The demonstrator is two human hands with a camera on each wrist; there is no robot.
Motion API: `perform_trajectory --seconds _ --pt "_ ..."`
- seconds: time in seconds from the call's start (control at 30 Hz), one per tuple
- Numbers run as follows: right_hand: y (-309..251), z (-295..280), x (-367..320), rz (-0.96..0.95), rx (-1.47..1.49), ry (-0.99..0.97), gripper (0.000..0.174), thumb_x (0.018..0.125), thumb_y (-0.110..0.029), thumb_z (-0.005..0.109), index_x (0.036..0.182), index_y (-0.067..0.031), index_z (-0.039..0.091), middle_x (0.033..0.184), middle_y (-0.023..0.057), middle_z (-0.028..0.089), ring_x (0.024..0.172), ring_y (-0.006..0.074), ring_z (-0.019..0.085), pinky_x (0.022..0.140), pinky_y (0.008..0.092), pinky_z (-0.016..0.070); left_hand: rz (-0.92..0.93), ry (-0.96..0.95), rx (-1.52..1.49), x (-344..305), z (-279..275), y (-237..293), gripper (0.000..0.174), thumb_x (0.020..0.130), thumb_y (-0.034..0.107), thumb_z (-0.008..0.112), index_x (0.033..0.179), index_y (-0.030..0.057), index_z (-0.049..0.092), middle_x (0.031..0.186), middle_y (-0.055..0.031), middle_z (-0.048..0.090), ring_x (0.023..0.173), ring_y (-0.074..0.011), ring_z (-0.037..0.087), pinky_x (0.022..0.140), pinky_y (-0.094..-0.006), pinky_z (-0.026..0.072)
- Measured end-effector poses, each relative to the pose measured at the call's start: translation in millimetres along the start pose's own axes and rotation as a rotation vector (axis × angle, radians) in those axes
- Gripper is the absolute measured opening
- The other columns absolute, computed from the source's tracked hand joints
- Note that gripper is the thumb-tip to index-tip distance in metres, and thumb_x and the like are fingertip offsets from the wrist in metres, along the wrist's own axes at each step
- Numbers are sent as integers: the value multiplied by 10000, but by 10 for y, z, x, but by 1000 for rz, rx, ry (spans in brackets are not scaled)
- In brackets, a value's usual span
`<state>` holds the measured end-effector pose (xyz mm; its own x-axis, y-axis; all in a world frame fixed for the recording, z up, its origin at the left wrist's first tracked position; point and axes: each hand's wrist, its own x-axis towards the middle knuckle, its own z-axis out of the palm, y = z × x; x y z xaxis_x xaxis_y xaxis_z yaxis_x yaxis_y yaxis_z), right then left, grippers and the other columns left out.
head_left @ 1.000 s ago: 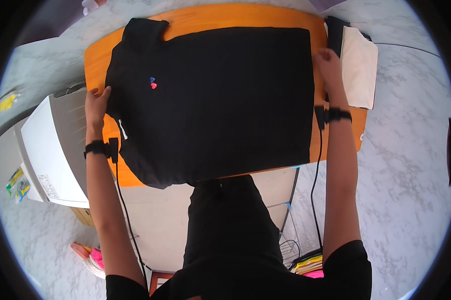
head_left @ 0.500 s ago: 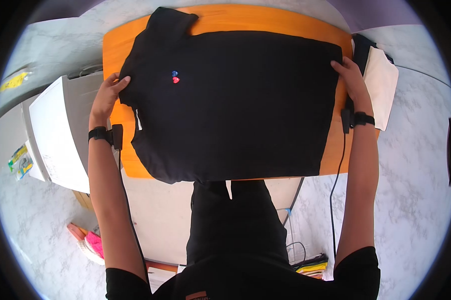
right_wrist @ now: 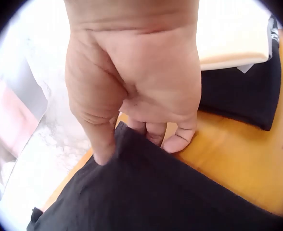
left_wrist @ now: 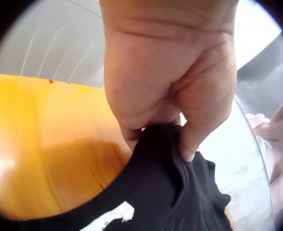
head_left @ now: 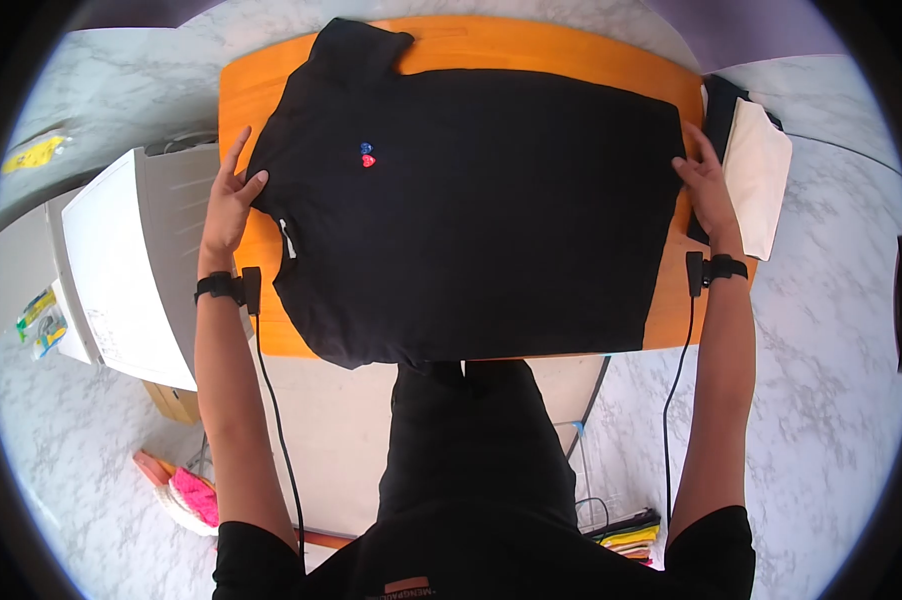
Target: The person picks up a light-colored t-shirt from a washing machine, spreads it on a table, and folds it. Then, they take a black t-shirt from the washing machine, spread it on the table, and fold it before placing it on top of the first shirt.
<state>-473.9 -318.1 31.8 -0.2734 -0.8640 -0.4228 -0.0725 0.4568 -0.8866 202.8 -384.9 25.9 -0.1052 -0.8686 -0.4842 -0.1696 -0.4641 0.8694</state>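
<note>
A black T-shirt (head_left: 471, 210) lies spread flat on the orange table (head_left: 531, 40), collar to the left, with a small blue and red heart mark (head_left: 367, 155) on the chest. My left hand (head_left: 229, 205) is at the shirt's shoulder edge. In the left wrist view, thumb and fingers (left_wrist: 192, 139) pinch the black cloth (left_wrist: 170, 192). My right hand (head_left: 704, 185) is at the hem on the right. The right wrist view has its thumb on the fabric (right_wrist: 170, 192) and curled fingers (right_wrist: 177, 139) at the edge.
A folded cream cloth (head_left: 756, 175) on a folded black one (right_wrist: 242, 96) sits at the table's right end, just beyond my right hand. A white box-like unit (head_left: 121, 270) stands left of the table. Bags and papers lie on the marble floor below.
Both hands came in onto the shirt's edges, the left to the shoulder, the right from near the folded stack to the hem. The shirt lies a little straighter on the table.
</note>
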Motion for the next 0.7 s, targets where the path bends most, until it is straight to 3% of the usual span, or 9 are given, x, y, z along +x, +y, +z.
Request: perform_trajectory --seconds 0.03,0.1,0.2,0.3,0.7 --pt "16 -83 14 -2 -4 7 513 1007 -46 710 1498 -85 564 989 -30 666 921 71 593 791 247 475 12 -29 37 -4 20 12 544 1054 -33 615 1578 69 508 1309 -75 708 1157 -136 668 1075 -265 488" --pt "76 -265 81 100 -523 -212 461 998 -34 722 1451 -67 646 995 -28 683 935 65 602 878 224 486 38 -65 108 48 -24 -15 511 1033 -39 641 1529 59 567 1285 -48 707 1132 -119 652 1050 -258 485" --pt "161 -307 66 58 -271 -106 341 989 -37 739 1330 -51 735 997 -38 684 945 59 607 927 215 478 1 -104 205 37 -111 5 452 1000 -53 679 1441 46 661 1257 -4 695 1125 -99 617 1036 -248 468" --pt "146 -337 -1 48 -236 -100 348 985 -46 748 1333 -44 732 1001 -37 690 943 54 606 916 212 475 -25 -128 238 18 -151 59 433 996 -56 690 1416 47 683 1266 13 685 1130 -93 606 1029 -241 467" --pt "164 -405 -102 7 -322 -32 336 972 -57 764 1306 -26 751 958 -46 706 893 38 605 873 209 481 70 -43 341 98 -209 -52 405 1005 -43 698 1403 30 691 1184 16 709 1045 -74 632 955 -217 508"
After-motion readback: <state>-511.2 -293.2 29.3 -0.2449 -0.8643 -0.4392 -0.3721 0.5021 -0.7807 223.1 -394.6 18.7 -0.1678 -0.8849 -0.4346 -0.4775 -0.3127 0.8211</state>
